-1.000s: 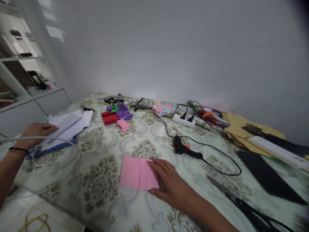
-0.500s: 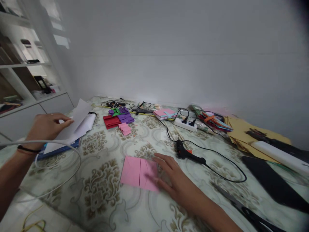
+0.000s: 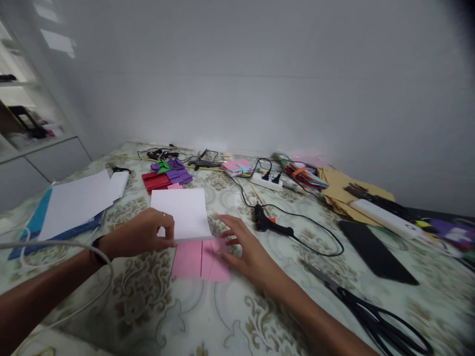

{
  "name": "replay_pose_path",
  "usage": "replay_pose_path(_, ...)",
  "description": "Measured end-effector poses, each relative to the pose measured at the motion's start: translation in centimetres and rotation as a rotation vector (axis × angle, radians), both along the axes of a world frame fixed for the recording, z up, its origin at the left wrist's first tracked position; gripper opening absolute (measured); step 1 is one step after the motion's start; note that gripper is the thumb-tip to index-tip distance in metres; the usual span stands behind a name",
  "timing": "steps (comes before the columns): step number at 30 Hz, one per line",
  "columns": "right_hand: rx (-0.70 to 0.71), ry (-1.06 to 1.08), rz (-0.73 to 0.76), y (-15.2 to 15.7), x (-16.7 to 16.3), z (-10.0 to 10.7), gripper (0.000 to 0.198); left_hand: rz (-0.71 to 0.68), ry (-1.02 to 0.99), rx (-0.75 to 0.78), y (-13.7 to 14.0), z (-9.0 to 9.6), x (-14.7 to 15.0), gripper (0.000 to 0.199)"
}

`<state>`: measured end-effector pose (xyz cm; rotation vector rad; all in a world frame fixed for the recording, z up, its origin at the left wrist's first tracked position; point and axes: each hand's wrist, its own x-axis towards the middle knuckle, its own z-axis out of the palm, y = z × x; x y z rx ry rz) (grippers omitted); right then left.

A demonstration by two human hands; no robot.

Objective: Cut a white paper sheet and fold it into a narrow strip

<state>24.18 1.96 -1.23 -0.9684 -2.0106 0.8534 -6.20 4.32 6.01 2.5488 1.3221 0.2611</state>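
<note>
My left hand [image 3: 154,230] pinches the near left corner of a white sheet of paper [image 3: 181,212] between thumb and finger. The sheet is held over the far edge of a pink folded paper [image 3: 189,262], which lies on the patterned tablecloth with a crease down its middle. My right hand [image 3: 241,247] is open, its fingers apart, at the right side of the pink paper; its thumb reaches over that paper's right part. Whether those fingertips touch the white sheet, I cannot tell.
Right of my hands lie a black glue gun [image 3: 272,225] with its cord, large scissors [image 3: 363,306] and a black flat slab [image 3: 374,252]. Behind are red folded paper [image 3: 154,183], purple pieces [image 3: 178,174] and a white power strip [image 3: 266,181]. More white sheets [image 3: 76,200] lie left; a pale cable [image 3: 55,244] crosses there.
My left hand has moved right from the stack at left, bringing a white sheet over the pink paper. My right hand stays beside the pink paper. The view has shifted right.
</note>
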Motion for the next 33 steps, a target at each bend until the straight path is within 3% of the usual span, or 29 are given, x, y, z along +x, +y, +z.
replay_pose_path(4,0.03,0.01,0.053,0.3,-1.1,0.4,0.021,-0.079,0.003,-0.026,-0.4,-0.7,0.7,0.013)
replay_pose_path(8,0.056,0.018,0.056,-0.1,-1.3,0.7,0.022,-0.057,0.008,-0.105,-1.1,-0.5,-0.2,0.008)
replay_pose_path(11,0.013,0.032,0.016,-0.5,-0.8,0.7,0.018,0.029,-0.017,-0.175,-1.4,-1.1,-2.5,0.024)
replay_pose_path(14,-0.053,0.033,-0.086,-0.8,-0.2,0.3,0.014,0.146,-0.156,-0.152,-1.4,-2.5,-5.4,0.033)
replay_pose_path(19,-0.194,0.041,-0.156,-1.1,0.0,-0.3,0.026,0.234,-0.234,-0.157,-1.6,-4.5,-7.4,0.034)
replay_pose_path(27,-0.137,0.002,-0.034,-2.2,-0.3,1.1,0.043,0.352,-0.442,-0.32,-1.8,-5.4,-6.3,0.034)
replay_pose_path(33,-0.443,0.17,0.008,-3.1,-0.1,1.1,0.056,0.495,-0.659,-0.562,-1.5,-6.2,-5.9,0.045)
